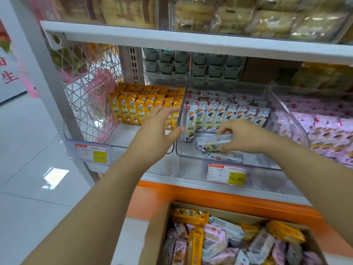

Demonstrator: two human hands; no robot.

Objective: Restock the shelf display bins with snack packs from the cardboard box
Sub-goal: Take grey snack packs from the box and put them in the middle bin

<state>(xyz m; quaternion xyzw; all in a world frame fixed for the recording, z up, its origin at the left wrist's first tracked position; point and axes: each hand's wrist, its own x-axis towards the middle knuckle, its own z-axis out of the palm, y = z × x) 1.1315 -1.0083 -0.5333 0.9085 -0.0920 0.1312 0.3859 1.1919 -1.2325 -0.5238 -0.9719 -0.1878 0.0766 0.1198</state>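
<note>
1. Snack pack point(214, 143), white-grey wrapper, is lying sideways just above the front of the middle bin point(257, 160), in front of the upright row of matching packs point(229, 115).
2. Right hand point(246, 136) has it pinched between curled fingers and thumb.
3. Left hand point(156, 129) is spread wide with nothing in it, hovering by the divider between the middle bin and the yellow bin point(122, 136).
4. Let go flat like that and I reckon it joins the loose pack point(225, 157) on the bin floor instead of standing in the row.
5. That left hand is close enough to knock the yellow packs point(133, 108) over.
6. Cardboard box point(158, 226) below has all the flavours jumbled together, so a wrong-colour grab is easy.
</note>
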